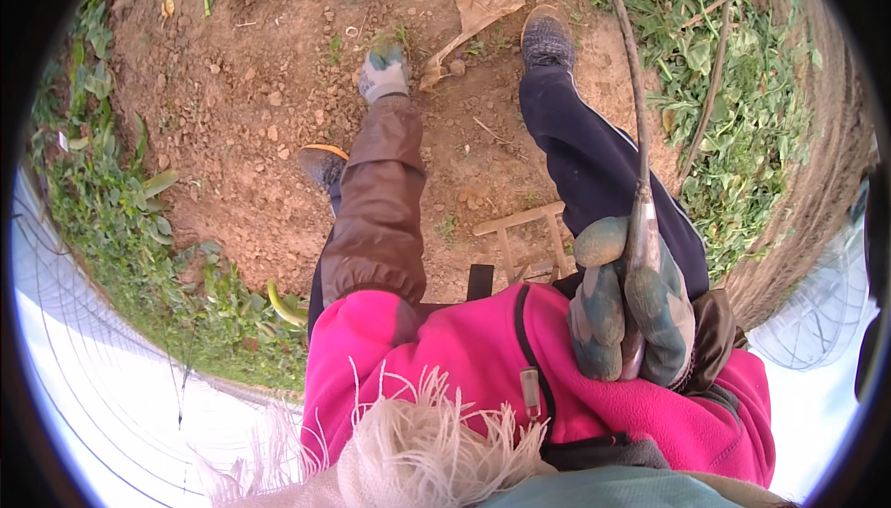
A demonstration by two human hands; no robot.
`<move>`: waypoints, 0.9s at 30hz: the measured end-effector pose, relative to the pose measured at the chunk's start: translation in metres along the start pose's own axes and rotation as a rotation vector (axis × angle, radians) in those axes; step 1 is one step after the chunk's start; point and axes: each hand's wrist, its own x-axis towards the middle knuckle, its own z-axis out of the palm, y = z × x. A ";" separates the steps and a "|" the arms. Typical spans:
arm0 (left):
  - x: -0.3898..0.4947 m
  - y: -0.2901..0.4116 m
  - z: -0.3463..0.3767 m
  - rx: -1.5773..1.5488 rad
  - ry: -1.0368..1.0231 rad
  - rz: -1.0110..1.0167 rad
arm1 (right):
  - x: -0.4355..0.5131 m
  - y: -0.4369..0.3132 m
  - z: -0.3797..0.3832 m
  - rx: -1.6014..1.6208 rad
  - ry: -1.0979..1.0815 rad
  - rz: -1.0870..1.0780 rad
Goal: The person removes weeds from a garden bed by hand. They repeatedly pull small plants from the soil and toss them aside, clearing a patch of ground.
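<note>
My left hand, in a white work glove with blue-green coated fingers, reaches down to the reddish soil between my feet. Its fingertips are at a small tuft of green weeds; whether they grip any stems is hidden. My right hand, in a matching soiled glove, is closed around the smooth end of a long, slightly crooked wooden handle. This handle rises past my right thigh to the top edge of the view, where the far end of the tool is cut off.
A torn, dirty plastic sheet lies ahead on the soil. Leafy plants grow at right, with a loose stick among them; more greenery lines the left. Between my legs is a low wooden frame.
</note>
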 end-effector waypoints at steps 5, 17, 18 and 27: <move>0.029 0.077 -0.062 0.174 -0.337 -0.117 | -0.003 -0.003 0.003 -0.041 -0.001 0.081; 0.006 0.112 -0.006 0.817 -0.370 -0.158 | 0.003 -0.010 0.005 0.035 0.052 0.056; 0.012 0.112 -0.006 0.835 -0.413 -0.169 | 0.002 -0.011 0.006 0.068 0.074 0.077; 0.072 0.108 -0.053 0.196 0.074 -0.195 | 0.006 -0.018 0.008 0.081 0.072 0.078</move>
